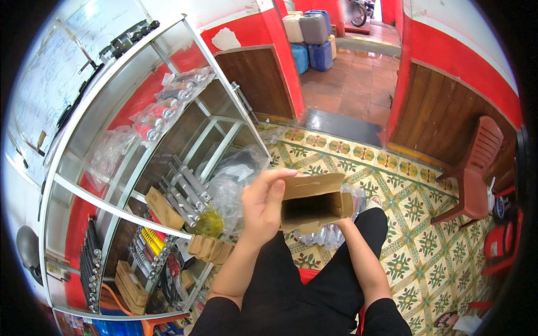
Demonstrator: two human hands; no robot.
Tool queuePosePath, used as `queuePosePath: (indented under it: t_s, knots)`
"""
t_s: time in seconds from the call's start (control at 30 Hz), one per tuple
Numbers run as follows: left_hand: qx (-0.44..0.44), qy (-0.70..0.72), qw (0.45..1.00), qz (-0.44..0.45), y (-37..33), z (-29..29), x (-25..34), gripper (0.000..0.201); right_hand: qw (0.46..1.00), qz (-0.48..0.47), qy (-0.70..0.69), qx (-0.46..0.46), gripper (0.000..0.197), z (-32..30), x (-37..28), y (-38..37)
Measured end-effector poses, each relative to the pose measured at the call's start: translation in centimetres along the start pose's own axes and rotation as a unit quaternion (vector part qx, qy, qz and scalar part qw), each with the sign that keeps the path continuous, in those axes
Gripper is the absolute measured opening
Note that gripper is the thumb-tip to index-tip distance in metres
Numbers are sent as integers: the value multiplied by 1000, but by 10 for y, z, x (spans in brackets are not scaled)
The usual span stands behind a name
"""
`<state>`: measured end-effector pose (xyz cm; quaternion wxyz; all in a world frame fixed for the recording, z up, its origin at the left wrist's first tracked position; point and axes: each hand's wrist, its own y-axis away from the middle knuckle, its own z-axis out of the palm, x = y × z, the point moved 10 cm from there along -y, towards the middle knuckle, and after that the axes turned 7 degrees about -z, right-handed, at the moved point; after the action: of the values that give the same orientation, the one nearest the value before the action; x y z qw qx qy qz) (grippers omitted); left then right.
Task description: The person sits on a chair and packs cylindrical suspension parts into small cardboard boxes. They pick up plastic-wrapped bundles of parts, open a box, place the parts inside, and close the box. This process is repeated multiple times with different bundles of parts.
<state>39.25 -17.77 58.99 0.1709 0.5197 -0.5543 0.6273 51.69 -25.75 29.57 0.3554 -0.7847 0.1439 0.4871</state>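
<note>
In front of my lap a brown cardboard box [314, 185] is held up with its end open toward me, flaps folded out and the inside dark. My left hand [264, 203] grips the box's left side, thumb and forefinger up near the top flap. At the lower right corner my right hand [344, 222] supports the box, most of its fingers hidden behind the cardboard. Below and behind the box, clear plastic-wrapped parts [329, 237] lie by my legs; the box partly covers them.
On the left, a glass-and-metal shelf [120, 210] holds bagged shock absorbers [148, 129], grey metal tubes [188, 187], yellow springs [152, 241] and small cardboard boxes [210, 250]. A red-brown plastic chair [473, 173] stands at the right. Jerrycans [316, 42] are stacked beyond the doorway.
</note>
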Motion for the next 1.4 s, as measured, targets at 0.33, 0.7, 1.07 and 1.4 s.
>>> queuePosePath:
  t_s: [0.33, 0.7, 1.07, 1.4]
  knots:
    - [-60, 127, 980, -142, 8, 16, -85, 45, 988, 13, 55, 141, 44, -51, 17, 5]
    - [3, 45, 977, -209, 29, -22, -123, 46, 986, 28, 123, 106, 53, -34, 26, 3]
    - [-12, 160, 951, -264, 41, -36, -141, 33, 991, 70, -16, 109, 61, -25, 71, 11]
    - [65, 70, 953, -289, 51, -58, -170, 11, 993, 86, -29, 74, 63, -17, 66, 8]
